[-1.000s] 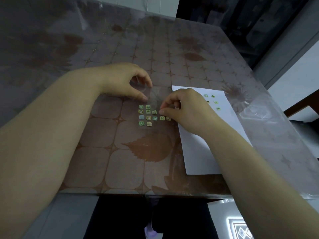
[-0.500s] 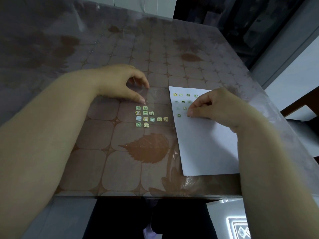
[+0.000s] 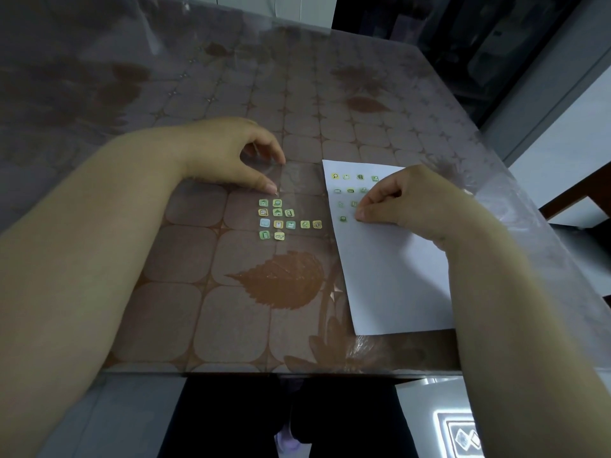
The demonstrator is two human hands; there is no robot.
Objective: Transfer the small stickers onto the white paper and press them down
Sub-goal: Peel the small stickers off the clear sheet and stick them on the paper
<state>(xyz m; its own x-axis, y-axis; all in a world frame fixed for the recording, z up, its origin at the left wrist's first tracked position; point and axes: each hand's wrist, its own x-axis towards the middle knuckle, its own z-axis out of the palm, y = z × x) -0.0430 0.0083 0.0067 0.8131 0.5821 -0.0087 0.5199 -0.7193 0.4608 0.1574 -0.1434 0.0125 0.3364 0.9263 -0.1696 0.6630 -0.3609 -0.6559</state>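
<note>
Nearest to the person, the edge of the table [image 3: 231, 358] shows a brown cloth with leaf prints under a clear cover. Further in, on the right, lies the white paper [image 3: 396, 276], a little turned. A group of small stickers [image 3: 284, 219] sits on a clear backing sheet [image 3: 297, 180], to the left of the paper and apart from it. On the upper part of the paper there are some stickers already placed [image 3: 347, 185] in short rows. The right hand [image 3: 406, 203] rests on the paper with its fingers curled and the thumb and forefinger pressed together at the paper surface, just beside the lowest sticker; whether a sticker is between them cannot be told. The left hand [image 3: 231, 157] holds the top corner of the clear sheet, thumb down on it, the forefinger arched above.
</note>
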